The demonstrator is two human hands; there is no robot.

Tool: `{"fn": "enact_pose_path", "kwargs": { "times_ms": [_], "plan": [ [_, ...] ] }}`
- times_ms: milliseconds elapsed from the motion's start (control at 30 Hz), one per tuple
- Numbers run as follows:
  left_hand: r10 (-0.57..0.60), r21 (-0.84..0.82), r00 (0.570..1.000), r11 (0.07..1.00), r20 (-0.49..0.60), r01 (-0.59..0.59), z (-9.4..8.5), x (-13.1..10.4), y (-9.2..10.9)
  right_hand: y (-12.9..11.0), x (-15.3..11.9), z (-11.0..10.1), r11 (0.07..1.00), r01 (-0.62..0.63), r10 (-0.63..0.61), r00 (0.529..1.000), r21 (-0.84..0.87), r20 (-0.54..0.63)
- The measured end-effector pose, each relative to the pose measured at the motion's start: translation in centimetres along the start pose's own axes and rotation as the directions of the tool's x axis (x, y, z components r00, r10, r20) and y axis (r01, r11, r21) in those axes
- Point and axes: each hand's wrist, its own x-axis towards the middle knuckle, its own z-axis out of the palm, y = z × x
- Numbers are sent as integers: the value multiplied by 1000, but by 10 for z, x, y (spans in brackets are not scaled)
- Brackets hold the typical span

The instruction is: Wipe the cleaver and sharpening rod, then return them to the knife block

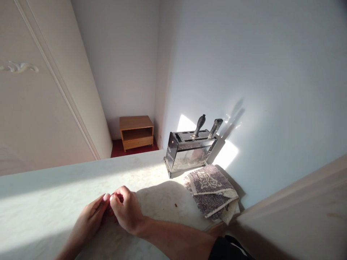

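My left hand (88,218) and my right hand (127,209) rest together on the pale countertop (40,195) near its front. Their fingertips meet, the fingers curled inward. Whether anything small sits between the fingers is hidden. A metal knife block (187,153) stands behind them by the wall, with two dark-handled knives (199,125) stuck in its slots. A folded grey and cream towel (213,191) lies just right of my right hand, apart from it.
A white wall runs along the right. A pale door or panel edge (292,206) juts in at lower right. Beyond the counter stands a small wooden cabinet (136,131) on a red floor, with a tall pale wardrobe door (40,90) at left.
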Motion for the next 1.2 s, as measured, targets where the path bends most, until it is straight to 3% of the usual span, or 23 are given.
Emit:
{"fn": "enact_pose_path", "kwargs": {
  "times_ms": [300,700,900,1200],
  "plan": [
    [23,-71,997,997,79,-17,-1,-1,-1,2,-1,-3,966,-55,35,996,254,83],
    [25,-173,983,985,183,7,-6,-4,6,13,0,-3,970,21,-59,987,241,151],
    [41,-214,939,976,341,35,-9,-10,7,11,6,-2,962,-2,-21,996,274,83],
    [23,-196,958,980,287,35,-10,-12,8,6,15,-15,887,-50,47,999,460,18]
  ]
}}
